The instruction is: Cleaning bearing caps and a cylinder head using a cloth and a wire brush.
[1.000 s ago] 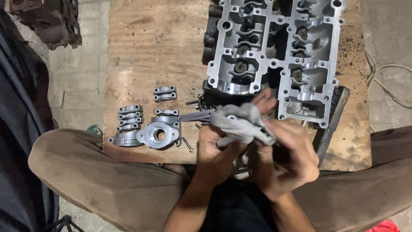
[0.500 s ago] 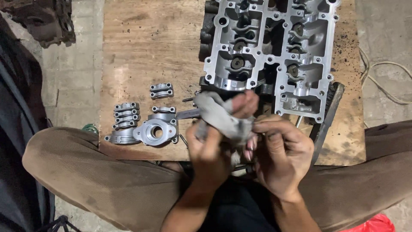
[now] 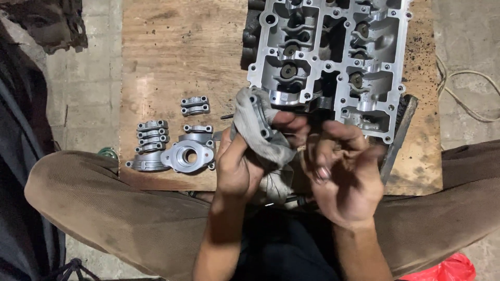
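My left hand holds a grey rag wrapped round a metal cap, its long axis slanting toward the engine head, my right hand loosely curled just beside.

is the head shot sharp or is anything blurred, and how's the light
Head view: the cylinder head, the wooden board and the small metal caps are sharp; the right hand is smeared by motion blur, the left hand with the grey rag less so. Light is soft and even, brightest on the metal, with no hard glare; the left edge is dark.
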